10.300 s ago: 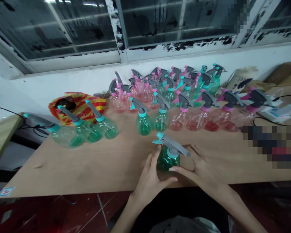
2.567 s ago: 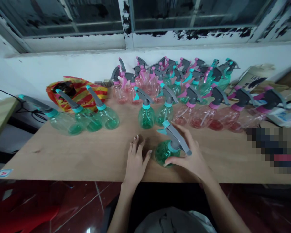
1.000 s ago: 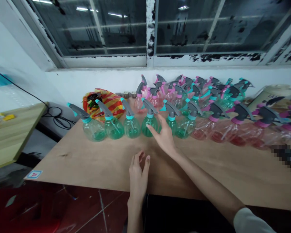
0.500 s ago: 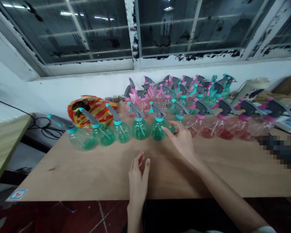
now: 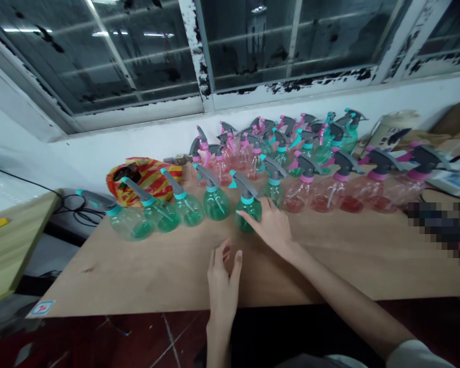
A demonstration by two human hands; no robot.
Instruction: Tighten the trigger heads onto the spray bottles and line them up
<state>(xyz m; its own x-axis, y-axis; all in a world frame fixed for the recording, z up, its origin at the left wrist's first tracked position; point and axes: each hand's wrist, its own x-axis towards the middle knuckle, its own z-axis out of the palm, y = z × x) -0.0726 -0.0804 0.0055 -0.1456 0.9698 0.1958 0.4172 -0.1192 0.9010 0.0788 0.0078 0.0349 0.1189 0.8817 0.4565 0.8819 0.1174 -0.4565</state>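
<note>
My right hand [image 5: 270,222] is closed round the body of a green spray bottle [image 5: 247,209], with the thumb across its front and the other fingers on its far right side. That bottle stands a little nearer to me than its neighbours and has a grey and turquoise trigger head. Nearer the table's front edge, my left hand [image 5: 224,273] hovers with thumb and fingers apart and nothing between them. To the left of the gripped bottle is another green spray bottle [image 5: 216,204]; to its right, partly behind my hand, stands one more [image 5: 273,188].
Pink spray bottles [image 5: 322,197] continue the row rightward. Several more pink and green bottles [image 5: 245,153] crowd behind, by the wall. A red and yellow plastic bag [image 5: 157,176] lies at the back left of the wooden table [image 5: 138,276]. Black cables [image 5: 80,209] hang beside the left edge.
My right hand has closed on the green spray bottle and drawn it slightly toward me, out of the row. My left hand keeps its open shape. The view has tilted a little.
</note>
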